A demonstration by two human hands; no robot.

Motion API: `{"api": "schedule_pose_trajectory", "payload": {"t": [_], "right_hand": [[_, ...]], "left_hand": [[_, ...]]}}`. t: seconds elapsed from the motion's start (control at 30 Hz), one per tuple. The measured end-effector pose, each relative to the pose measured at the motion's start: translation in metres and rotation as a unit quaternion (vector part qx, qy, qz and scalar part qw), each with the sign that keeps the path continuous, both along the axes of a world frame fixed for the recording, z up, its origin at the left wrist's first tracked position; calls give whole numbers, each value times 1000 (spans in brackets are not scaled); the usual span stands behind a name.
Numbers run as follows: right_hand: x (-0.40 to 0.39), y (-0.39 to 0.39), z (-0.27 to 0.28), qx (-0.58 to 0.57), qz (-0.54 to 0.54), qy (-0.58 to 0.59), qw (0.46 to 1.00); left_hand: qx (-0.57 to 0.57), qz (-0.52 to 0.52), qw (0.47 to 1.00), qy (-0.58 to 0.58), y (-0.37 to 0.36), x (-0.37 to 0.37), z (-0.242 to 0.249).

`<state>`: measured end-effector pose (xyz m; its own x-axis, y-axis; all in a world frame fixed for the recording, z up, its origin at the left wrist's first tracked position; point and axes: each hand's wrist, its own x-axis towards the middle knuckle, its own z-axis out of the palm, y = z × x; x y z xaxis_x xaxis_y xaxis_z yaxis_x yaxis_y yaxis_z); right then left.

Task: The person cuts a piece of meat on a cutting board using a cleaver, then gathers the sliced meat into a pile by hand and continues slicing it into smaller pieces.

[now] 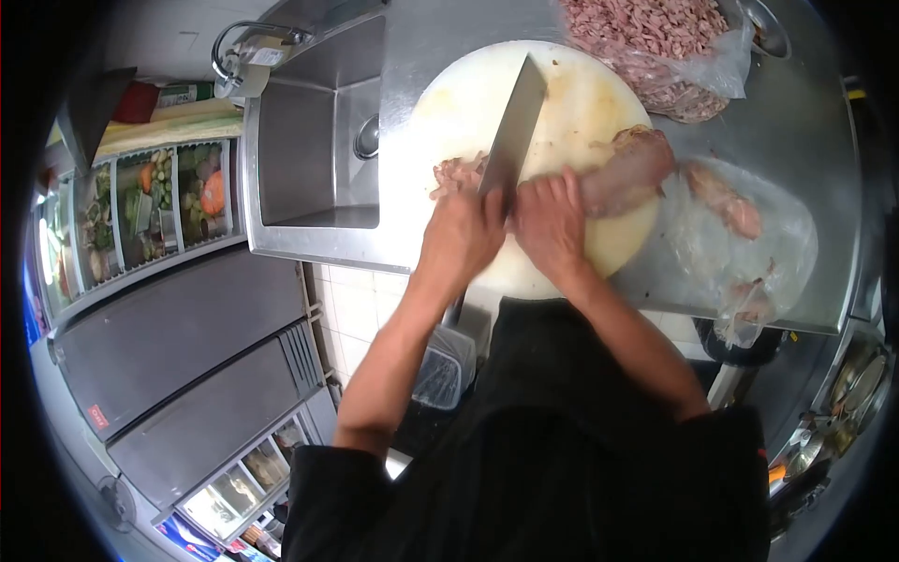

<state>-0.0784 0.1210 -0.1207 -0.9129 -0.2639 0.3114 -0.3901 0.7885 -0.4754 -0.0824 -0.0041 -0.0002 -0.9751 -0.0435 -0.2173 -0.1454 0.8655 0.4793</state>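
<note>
A round white cutting board (478,84) lies on the steel counter. My left hand (461,239) is closed around the handle of a broad-bladed kitchen knife (515,131), whose tip points toward the far side of the board. Just left of the blade is a small pile of cut meat (457,175). My right hand (551,220) presses with bent fingers on the near end of a large piece of raw meat (632,171), close beside the blade. The fingertips are partly blurred.
A plastic bag of chopped meat (660,47) sits at the back right, beside a metal bowl (768,30). Right of the board, a clear bag (791,229) lies under a meat piece (726,199). A steel sink (309,140) with a faucet (225,56) is at the left.
</note>
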Motion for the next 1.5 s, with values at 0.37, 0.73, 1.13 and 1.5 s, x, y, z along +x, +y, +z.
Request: {"api": "schedule_pose_trajectory", "payload": {"t": [0.37,0.73,1.13,1.5], "right_hand": [[2,-1,-4,-18,26,-3,1000],[-9,47,28,10,-47,22,999],[-15,41,16,19,-4,5,1000],[-16,40,18,18,-12,1,1000]], "left_hand": [[12,22,997,77,14,-16,-44],[11,35,995,-88,9,20,26],[-16,46,999,3,26,23,-25],[-32,23,998,-55,9,27,18]]}}
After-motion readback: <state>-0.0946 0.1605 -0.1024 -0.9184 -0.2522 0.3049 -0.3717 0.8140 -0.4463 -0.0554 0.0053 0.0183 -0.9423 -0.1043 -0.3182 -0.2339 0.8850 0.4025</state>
